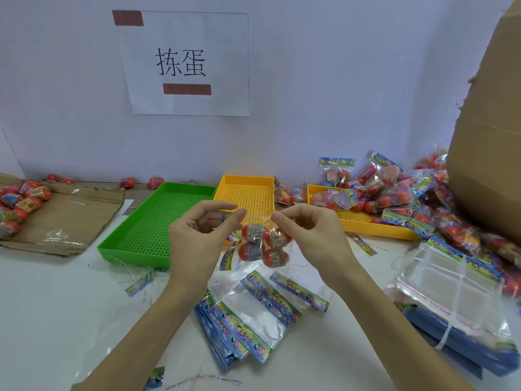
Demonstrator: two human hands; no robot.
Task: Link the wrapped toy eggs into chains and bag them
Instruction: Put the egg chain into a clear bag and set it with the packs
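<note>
Both hands held up over the counter point(56, 300). Left hand point(197, 241) and right hand point(310, 235) each pinch the top edge of a clear bag point(265, 244) hanging between them, four wrapped eggs inside. Bag looks filled, mouth not yet sealed. Many finished bags point(394, 190) heaped at right across a yellow tray point(352, 218). Loose eggs point(19, 201) wait on cardboard at left, so more to do. Green tray point(158, 221) just behind; empty header bags point(253, 314) below. Nothing blocks the hands.
</note>
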